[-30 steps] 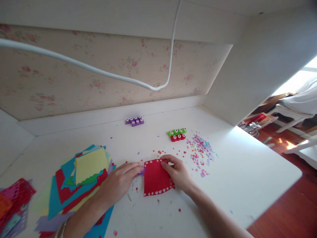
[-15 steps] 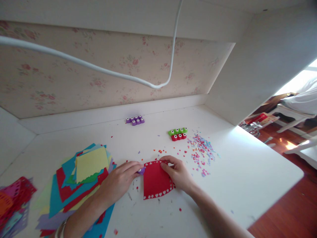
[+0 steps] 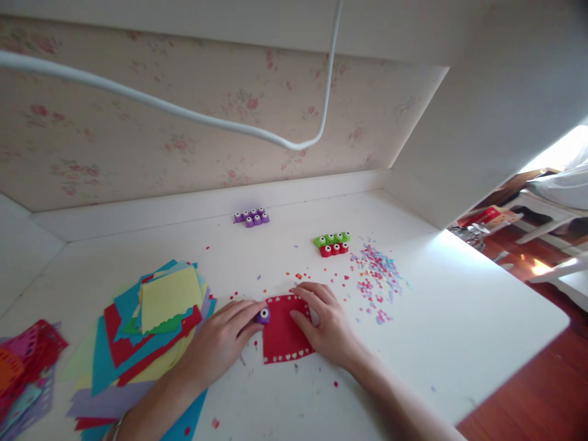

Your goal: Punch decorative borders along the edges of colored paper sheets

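Observation:
A red sheet of paper (image 3: 281, 331) lies in front of me, with small shapes punched along its top, right and bottom edges. My left hand (image 3: 233, 327) pinches a small purple craft punch (image 3: 263, 316) with a white button, placed at the paper's upper left edge. On the paper's right side rests my right hand (image 3: 324, 321), its thumb on the sheet and its fingers curled over the upper right corner, gripping it. The right edge of the sheet is partly hidden under that hand.
Purple punches (image 3: 252, 217) stand near the wall, green punches (image 3: 331, 239) and red punches (image 3: 335, 249) further right. Confetti (image 3: 379, 275) is scattered beside them. Coloured paper (image 3: 169, 297) is stacked at left, punched scraps (image 3: 34, 361) beyond. A white cable (image 3: 220, 120) hangs in front.
The purple punch has turned so its button faces up. My right hand's thumb has slid left over the red paper, and its fingers have shifted. The view has tilted slightly.

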`<state>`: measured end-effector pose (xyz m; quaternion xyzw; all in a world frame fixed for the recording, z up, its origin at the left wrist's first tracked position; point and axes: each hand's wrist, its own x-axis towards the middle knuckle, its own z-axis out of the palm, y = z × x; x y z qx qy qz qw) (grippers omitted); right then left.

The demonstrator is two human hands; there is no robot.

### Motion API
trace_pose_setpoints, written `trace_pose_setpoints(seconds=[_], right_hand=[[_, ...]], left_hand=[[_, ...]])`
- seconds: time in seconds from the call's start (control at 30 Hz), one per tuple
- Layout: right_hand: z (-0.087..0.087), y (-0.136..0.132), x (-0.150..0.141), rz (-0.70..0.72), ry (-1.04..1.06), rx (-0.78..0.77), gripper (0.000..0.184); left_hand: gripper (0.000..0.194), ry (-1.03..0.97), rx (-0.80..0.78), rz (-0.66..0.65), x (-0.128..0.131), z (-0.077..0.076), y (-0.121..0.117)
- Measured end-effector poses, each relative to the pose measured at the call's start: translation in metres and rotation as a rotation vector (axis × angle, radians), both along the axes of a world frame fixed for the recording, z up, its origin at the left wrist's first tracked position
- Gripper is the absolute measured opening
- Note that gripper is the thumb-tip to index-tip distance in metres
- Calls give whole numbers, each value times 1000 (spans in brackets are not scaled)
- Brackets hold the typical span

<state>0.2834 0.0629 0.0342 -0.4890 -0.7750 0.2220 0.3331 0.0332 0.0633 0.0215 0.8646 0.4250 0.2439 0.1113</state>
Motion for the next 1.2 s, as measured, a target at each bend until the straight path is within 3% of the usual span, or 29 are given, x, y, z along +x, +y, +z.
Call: trace_pose_setpoints(seconds=[0.27,0.4,0.73,1.2], right_hand=[[4,-8,-3,194,-203,54,28],[6,-7,-4,210,-219,22,21],[10,-4,-7,209,-252,-42,26],[13,4,-8,235,-266,8,23]], left_hand=[[25,-44,-26,91,-4,-5,-7],[26,-31,-33,84,-4,-5,-6],[23,-71,-51,80,-4,-7,-7],[25,-45,-5,85,-5,-11,-5]])
